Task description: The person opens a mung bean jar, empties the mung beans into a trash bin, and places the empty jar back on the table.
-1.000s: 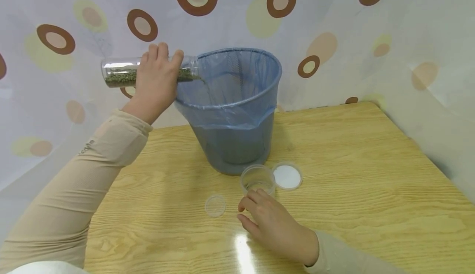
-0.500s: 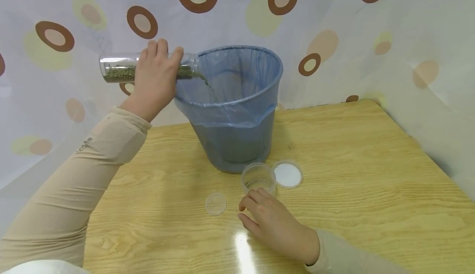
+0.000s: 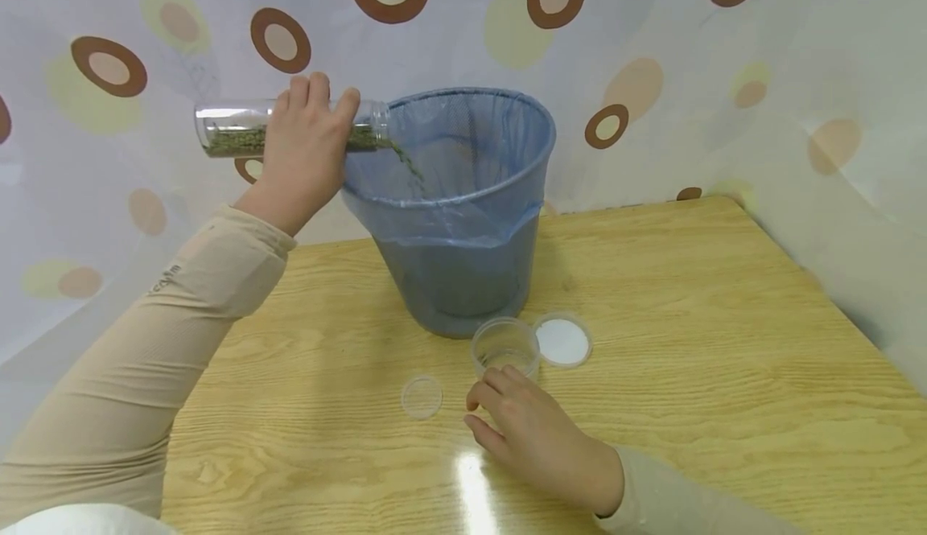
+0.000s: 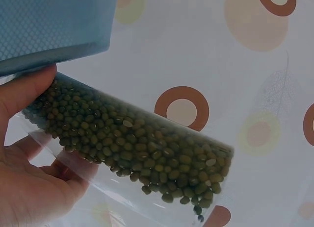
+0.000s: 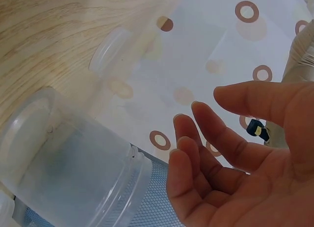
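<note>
My left hand (image 3: pixel 306 149) grips a clear plastic jar (image 3: pixel 232 129) lying on its side, its mouth over the rim of a blue mesh waste bin (image 3: pixel 463 277) lined with a thin blue bag. A thin stream of green mung beans (image 3: pixel 407 161) falls from the mouth into the bin. In the left wrist view many mung beans (image 4: pixel 147 153) lie along the jar's lower wall, with the thumb and fingers wrapped round it. My right hand (image 3: pixel 536 438) holds nothing; its fingers are loosely bent beside an uncovered clear jar (image 5: pixel 68 158) standing on the table.
A small clear round lid (image 3: pixel 422 397) lies on the wooden table (image 3: pixel 724 342) left of the right hand. Behind the standing jar, by the bin's foot, is a round lid with a white disc (image 3: pixel 562 342). A patterned wall covering (image 3: pixel 652 20) rises behind the bin.
The bean stream from the jar's mouth has grown thicker. The jar in my left hand has become slightly more level, and there are fewer beans at its base end. My right hand stays put.
</note>
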{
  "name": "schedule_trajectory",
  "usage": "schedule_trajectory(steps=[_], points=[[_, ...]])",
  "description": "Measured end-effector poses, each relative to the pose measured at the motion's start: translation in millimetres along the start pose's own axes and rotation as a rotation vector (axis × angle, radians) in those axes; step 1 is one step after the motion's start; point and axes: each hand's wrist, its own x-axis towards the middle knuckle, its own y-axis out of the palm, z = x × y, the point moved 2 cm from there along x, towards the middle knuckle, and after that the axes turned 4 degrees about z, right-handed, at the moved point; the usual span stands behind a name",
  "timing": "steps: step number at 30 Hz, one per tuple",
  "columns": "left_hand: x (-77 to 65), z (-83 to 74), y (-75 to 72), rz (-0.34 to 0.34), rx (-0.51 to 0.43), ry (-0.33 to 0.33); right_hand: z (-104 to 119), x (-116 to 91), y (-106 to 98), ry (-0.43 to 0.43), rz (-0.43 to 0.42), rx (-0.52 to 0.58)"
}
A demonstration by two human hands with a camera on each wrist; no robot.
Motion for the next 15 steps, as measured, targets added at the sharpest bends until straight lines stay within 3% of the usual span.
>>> schedule_trajectory(steps=[15], points=[[0.9,-1.8,0.3,-0.015,0.002,0.003,-0.4,-0.8,1.9,-0.002,0.000,-0.006]])
